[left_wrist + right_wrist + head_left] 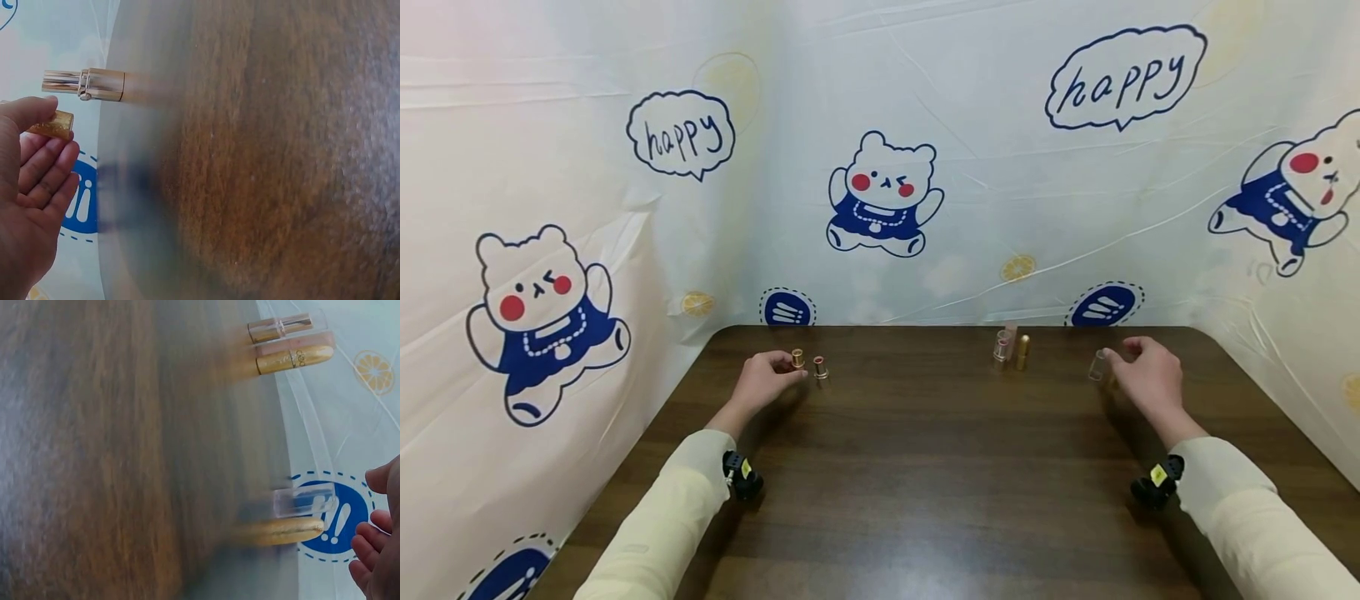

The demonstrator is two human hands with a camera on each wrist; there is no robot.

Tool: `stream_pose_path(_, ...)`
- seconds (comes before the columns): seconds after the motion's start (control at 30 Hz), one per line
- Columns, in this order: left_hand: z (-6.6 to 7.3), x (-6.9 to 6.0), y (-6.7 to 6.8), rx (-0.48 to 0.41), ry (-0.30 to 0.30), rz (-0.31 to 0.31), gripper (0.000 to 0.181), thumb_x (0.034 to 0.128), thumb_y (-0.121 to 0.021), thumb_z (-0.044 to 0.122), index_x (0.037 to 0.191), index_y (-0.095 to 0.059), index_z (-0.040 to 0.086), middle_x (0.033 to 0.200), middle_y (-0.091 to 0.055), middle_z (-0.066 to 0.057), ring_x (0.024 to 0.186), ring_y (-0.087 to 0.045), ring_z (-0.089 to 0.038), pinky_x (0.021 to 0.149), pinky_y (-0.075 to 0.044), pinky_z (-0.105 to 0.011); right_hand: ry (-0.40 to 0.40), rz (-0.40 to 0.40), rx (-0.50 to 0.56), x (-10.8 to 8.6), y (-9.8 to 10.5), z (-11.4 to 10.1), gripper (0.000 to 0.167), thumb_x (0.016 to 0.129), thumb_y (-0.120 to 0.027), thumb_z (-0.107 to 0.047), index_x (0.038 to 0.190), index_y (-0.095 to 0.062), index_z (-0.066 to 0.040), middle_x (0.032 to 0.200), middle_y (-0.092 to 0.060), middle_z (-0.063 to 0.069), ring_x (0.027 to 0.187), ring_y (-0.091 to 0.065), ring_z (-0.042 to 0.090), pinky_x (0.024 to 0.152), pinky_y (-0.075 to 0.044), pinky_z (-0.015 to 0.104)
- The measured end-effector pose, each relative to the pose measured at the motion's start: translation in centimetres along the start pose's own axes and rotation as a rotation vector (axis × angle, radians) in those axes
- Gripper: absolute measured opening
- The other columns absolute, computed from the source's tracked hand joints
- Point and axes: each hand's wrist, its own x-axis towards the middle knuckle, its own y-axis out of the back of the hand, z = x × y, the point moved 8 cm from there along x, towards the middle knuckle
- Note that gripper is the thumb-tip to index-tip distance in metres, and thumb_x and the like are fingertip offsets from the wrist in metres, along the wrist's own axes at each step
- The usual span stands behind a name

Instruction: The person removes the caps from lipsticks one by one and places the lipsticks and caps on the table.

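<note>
Gold tube (pixel 798 359) is held with its long axis nearly upright.

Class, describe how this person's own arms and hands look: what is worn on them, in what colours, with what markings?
The left sleeve and right sleeve are long and pale cream, with broad cuffs. At the wrists sit a black left wrist camera and right wrist camera, each bearing a yellow label. The left hand and right hand wear no gloves.
</note>
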Motion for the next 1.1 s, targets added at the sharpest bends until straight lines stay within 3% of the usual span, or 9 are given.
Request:
stream_pose_path(0.57,-0.8,-0.2,-0.7,0.07,0.028,-0.05,0.023,0.0852,-0.076,0.024,0.095,-0.068,0.004,0.089,-0.068,-0.007,0.079,-0.057,-0.022,0.069,-0.048,-0.035,0.098,0.05,0.064,-0.2,-0.6,-3.8,0.049,0.096,-0.06,-0.032,0.123,-0.056,0.009,0.119,-0.056,0.03,0.107,-0.053,0.045,0.09,-0.041,0.057)
stream_pose_path(0.83,-1.1,-0.2,-0.9,0.091,0.031,-0.064,0.022,0.0855,-0.077,0.024,0.094,-0.068,0.004,0.088,-0.067,-0.006,0.077,-0.056,-0.021,0.069,-0.047,-0.034,0.14,0.044,0.111,-0.5,-2.1,-5.5,0.045,0.095,-0.063,-0.028,0.121,-0.057,0.009,0.117,-0.058,0.029,0.106,-0.054,0.043,0.088,-0.043,0.056)
stream_pose_path(1.1,-1.8,-0.3,-1.0,0.097,0.032,-0.064,0.022,0.0849,-0.077,0.023,0.093,-0.069,0.004,0.086,-0.067,-0.006,0.077,-0.056,-0.022,0.073,-0.048,-0.037,0.104,-0.004,0.161,-0.1,-4.0,-6.2,0.044,0.095,-0.063,-0.031,0.12,-0.059,0.005,0.117,-0.061,0.024,0.106,-0.056,0.039,0.09,-0.043,0.052)
